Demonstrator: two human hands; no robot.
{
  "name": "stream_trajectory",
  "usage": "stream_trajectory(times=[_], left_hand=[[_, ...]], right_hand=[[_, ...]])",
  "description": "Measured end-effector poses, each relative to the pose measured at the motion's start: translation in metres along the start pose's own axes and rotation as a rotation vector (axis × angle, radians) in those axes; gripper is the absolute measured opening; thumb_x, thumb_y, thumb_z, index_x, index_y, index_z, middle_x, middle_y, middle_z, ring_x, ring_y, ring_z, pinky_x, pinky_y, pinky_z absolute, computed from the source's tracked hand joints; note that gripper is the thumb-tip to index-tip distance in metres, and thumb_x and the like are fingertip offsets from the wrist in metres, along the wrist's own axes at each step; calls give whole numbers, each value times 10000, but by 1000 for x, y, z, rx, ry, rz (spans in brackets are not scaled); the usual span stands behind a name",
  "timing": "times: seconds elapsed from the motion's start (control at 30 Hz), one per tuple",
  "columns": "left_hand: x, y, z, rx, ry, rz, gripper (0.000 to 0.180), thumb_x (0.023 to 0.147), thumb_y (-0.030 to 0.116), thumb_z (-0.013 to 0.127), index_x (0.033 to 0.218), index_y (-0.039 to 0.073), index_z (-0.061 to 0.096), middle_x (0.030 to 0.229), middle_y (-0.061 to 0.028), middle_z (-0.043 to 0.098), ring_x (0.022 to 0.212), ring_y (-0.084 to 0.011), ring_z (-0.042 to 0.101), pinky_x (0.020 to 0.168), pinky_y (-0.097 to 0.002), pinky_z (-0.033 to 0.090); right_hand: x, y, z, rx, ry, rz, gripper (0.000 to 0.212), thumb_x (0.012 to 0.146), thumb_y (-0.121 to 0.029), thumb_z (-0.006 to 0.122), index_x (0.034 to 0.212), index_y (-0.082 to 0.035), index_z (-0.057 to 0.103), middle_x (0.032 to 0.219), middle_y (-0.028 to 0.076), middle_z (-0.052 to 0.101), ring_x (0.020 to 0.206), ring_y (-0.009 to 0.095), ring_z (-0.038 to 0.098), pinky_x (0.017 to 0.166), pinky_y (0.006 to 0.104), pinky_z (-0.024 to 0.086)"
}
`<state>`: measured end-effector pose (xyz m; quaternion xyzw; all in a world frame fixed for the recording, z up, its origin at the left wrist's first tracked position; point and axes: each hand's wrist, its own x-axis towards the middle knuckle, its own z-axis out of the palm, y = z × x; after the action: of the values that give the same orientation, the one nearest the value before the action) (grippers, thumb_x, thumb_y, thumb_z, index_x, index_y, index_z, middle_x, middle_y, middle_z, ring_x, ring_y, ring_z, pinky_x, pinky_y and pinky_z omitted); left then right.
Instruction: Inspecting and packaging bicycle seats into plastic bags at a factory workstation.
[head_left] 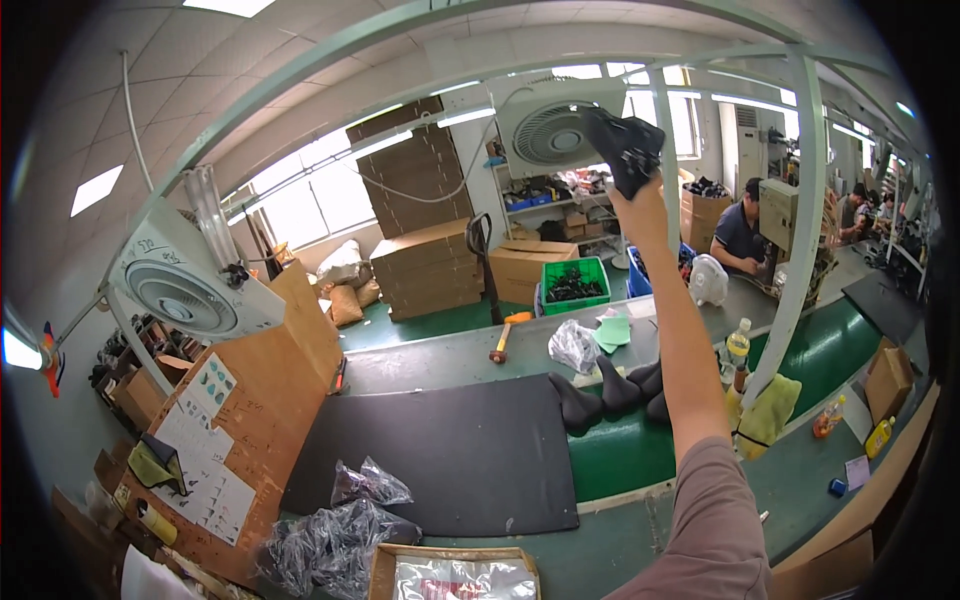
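Note:
My right arm stretches up from the lower right, and my right hand [637, 200] is closed around the lower end of a black bicycle saddle [626, 150]. It is raised high, in front of a white box fan [550, 132]; its finer details are too dark to make out. Below the arm, several black saddles [617, 388] lie in a row on the green conveyor belt [625, 455], beside a wide black mat [440, 450]. My left hand is out of view.
An orange-headed hammer [508, 337], clear plastic bags [574, 346] and green sheets [612, 330] lie on the far ledge. An open carton [455, 553] and crumpled plastic [335, 545] sit at the near edge. A pale post [800, 220] rises on the right; co-workers sit beyond.

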<state>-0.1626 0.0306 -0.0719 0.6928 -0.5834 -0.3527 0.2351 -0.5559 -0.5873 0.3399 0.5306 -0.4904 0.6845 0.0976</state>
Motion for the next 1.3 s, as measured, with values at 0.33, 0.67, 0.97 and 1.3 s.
stream_trajectory(times=[0.33,0.67,0.97,1.3], left_hand=[[11,6,-3,-3,45,-20,381,1050,196,712,1386,17,717,1302,-221,772,1247,-383,733,1058,-487,576],[-23,-3,5,-47,-38,23,375,1061,222,701,1376,19,724,1305,-216,772,1263,-382,725,1055,-491,574],[16,47,34,22,-35,861,390,1104,306,653,1406,67,714,1366,-170,733,1276,-369,685,1077,-454,547],[-6,119,8,301,15,1092,493,870,289,783,1327,113,722,1465,-109,666,1455,-395,555,1231,-528,409]], right_hand=[[101,-41,109,-189,-320,261,1016,930,-411,808,1638,73,263,1371,394,678,1271,539,692,1105,556,563],[-499,40,-157,727,-866,1283,349,1052,-344,745,1159,-27,648,876,94,696,526,214,634,477,366,517],[-667,-78,-371,1519,-848,2420,567,1072,-613,614,1170,-56,661,982,108,668,820,208,659,632,325,516],[-642,-160,-441,1841,-1166,2157,718,1113,-702,472,1522,-115,541,938,102,559,522,121,458,451,242,347]])
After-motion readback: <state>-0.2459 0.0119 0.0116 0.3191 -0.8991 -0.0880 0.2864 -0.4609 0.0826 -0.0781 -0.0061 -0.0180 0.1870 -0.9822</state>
